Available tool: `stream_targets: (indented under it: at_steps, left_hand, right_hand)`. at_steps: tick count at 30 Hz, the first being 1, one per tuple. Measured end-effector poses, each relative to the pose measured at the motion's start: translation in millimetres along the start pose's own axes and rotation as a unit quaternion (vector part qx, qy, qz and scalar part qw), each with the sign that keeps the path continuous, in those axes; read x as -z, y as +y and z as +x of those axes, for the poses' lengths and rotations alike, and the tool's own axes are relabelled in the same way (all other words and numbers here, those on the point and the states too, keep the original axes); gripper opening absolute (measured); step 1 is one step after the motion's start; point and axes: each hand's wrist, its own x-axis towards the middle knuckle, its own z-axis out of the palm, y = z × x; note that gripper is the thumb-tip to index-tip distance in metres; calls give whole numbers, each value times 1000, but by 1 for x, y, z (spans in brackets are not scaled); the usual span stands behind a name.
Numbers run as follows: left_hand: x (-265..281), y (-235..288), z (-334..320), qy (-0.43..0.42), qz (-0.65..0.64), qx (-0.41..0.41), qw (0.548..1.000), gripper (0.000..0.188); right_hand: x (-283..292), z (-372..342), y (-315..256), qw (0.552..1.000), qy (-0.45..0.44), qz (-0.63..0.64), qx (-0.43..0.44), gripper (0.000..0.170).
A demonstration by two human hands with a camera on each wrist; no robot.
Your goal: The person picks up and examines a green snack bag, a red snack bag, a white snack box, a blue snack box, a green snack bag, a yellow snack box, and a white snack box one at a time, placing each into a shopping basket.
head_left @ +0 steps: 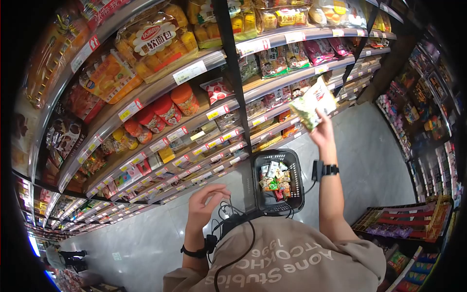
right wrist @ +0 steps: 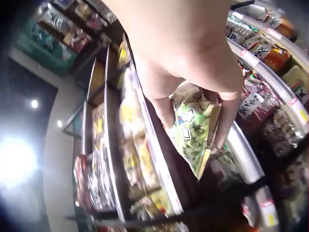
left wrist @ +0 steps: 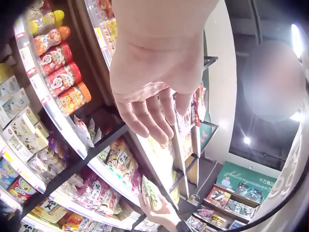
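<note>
My right hand (head_left: 322,134) grips a green and white snack bag (head_left: 315,103) by its lower end, out at arm's length beside the shelves. In the right wrist view, the bag (right wrist: 193,126) shows green pieces and a small white cartoon figure, with the thumb and fingers on either side of it. My left hand (head_left: 206,203) hangs in the air before the lower shelves, its fingers loosely bent and holding nothing. Between my arms, a black shopping basket (head_left: 297,173) stands on the floor with several small snack packets (head_left: 276,181) inside.
Curved shelves (head_left: 272,36) on the left and ahead carry bagged bread (head_left: 155,41), red-lidded jars (head_left: 168,109) and snack packs. More stocked racks (head_left: 413,107) line the right side. A wire display stand (head_left: 408,219) is at the lower right. Another person (head_left: 68,258) stands far left.
</note>
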Motion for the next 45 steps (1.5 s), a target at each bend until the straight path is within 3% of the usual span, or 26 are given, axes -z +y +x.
stream_targets:
  at_steps: [3,9,12,16,19,22,28,31,33,34,37,40,45]
  left_hand:
    - [-10,3,11,-36,5,-9,999,24]
    - [-27,12,25,-63,-4,-29,998,26]
    - [-36,0,29,-92,-23,26,995,28]
    - [-40,-9,33,-157,16,93,983,33]
    - [-37,-15,37,-180,36,102,978,36]
    - [-32,-10,40,-188,81,106,973,50]
    - [-17,-34,39,-219,-19,152,964,71]
    - [-7,-47,36,-198,-44,115,972,68]
    - [-9,-25,37,-168,-32,127,977,58]
    - [-8,-24,36,-156,-55,141,976,55]
    - [3,-31,39,-124,-87,132,980,49]
    - [14,-32,42,-108,-91,115,983,49]
    - [26,-25,43,-118,-76,79,987,53]
  right_hand:
    - [21,-41,37,995,47,-69,-63,44]
    - [-5,-120,69,997,60,-26,-31,47]
    - [-24,-149,81,993,57,-92,-55,48]
    - [-40,-162,87,995,70,-62,-27,49]
    - [-71,-174,109,978,31,-197,-54,50]
    - [-93,-174,107,979,35,-187,-78,50]
    - [-122,-184,144,940,24,-327,-93,56]
    - [-133,-182,163,907,-26,-411,-87,58]
    - [-142,-181,175,878,-55,-473,-46,52]
    - [-146,-180,177,874,-67,-478,-60,59]
    - [-150,-174,189,891,-26,-441,-102,67]
    - [-147,-171,214,924,12,-372,-87,70]
    - [-160,-172,230,928,-7,-360,-98,73]
